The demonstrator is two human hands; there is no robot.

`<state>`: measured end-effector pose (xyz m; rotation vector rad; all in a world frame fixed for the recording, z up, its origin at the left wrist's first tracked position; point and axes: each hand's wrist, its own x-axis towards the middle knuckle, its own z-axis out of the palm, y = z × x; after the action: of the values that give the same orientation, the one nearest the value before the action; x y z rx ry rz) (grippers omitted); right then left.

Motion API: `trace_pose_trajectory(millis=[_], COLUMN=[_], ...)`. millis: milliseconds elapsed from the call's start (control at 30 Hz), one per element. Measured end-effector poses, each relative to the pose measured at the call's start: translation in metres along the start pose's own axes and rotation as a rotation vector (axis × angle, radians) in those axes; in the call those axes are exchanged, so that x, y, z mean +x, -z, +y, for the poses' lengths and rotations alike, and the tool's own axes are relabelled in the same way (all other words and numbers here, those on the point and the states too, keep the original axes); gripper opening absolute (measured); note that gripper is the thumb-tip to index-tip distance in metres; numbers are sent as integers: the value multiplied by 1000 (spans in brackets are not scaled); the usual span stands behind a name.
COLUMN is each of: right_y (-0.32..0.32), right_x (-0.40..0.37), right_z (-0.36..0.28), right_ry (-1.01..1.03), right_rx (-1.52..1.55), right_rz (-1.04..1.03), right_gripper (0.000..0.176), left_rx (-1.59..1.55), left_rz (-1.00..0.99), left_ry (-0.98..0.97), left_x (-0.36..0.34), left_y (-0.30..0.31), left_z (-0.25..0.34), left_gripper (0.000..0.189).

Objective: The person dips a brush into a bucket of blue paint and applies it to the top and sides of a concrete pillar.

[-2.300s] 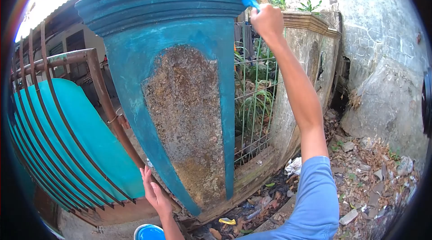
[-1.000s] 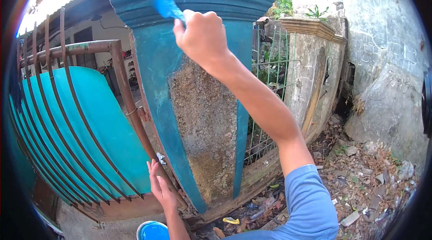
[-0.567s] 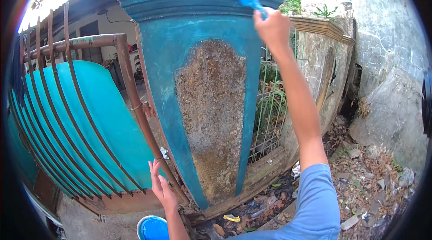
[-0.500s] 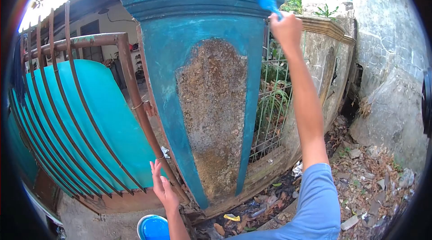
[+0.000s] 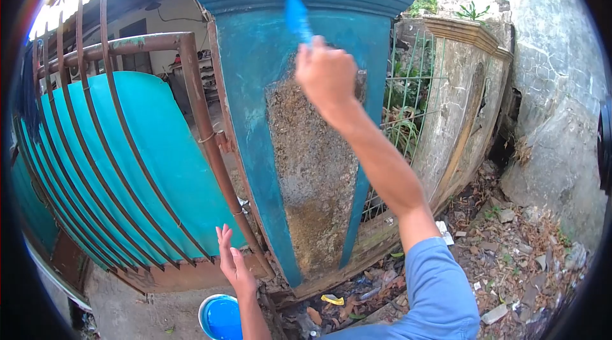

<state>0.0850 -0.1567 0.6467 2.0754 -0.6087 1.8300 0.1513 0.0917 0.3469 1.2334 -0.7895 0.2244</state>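
Note:
A paintbrush (image 5: 297, 18), its bristles covered in bright blue, is gripped in my right hand (image 5: 327, 75). Its tip lies against or just before the upper part of a blue-painted pillar (image 5: 242, 47), below the stepped moulding; contact cannot be made out. The pillar's middle has a rough bare stone panel (image 5: 312, 180). My left hand (image 5: 236, 265) is raised at the lower left with its fingers stretched out and nothing in it. Below that hand stands a white-rimmed bucket (image 5: 203, 318) of blue paint (image 5: 224, 319), partly hidden by my left forearm.
Left of the pillar is a brown metal gate (image 5: 191, 72) with a turquoise panel (image 5: 134, 142). To the right are a green wire fence (image 5: 408, 94) and a weathered wall (image 5: 456, 104). Leaves and rubble (image 5: 503, 257) cover the ground, with a yellow scrap (image 5: 332, 300) near the pillar's foot.
My right hand has swept the paintbrush left and down from the moulding's right end to the pillar's upper middle. The left hand stays raised with fingers apart. The view has shifted slightly.

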Motion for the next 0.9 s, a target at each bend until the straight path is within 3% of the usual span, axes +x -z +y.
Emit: trace_pose_trajectory(millis=[67, 133, 233, 667, 800, 900], right_y=[-2, -11, -2, 27, 27, 6], right_x=[-9, -10, -7, -2, -13, -18], right_z=[-31, -43, -26, 183, 175, 129], right_ry=[123, 122, 110, 181, 190, 122], right_rx=[90, 144, 161, -524, -552, -495], right_rz=[46, 157, 108, 206, 269, 104], right_gripper=[22, 25, 26, 25, 23, 14], left_rx=[12, 25, 25, 12, 22, 20], left_rz=[5, 16, 46, -16, -20, -9], left_ry=[-6, -12, -9, -10, 2, -13], left_x=[0, -1, 0, -1, 0, 0], left_y=[4, 7, 10, -2, 0, 1], left_z=[-3, -3, -1, 0, 3, 4], left_gripper=[39, 39, 39, 37, 37, 37])
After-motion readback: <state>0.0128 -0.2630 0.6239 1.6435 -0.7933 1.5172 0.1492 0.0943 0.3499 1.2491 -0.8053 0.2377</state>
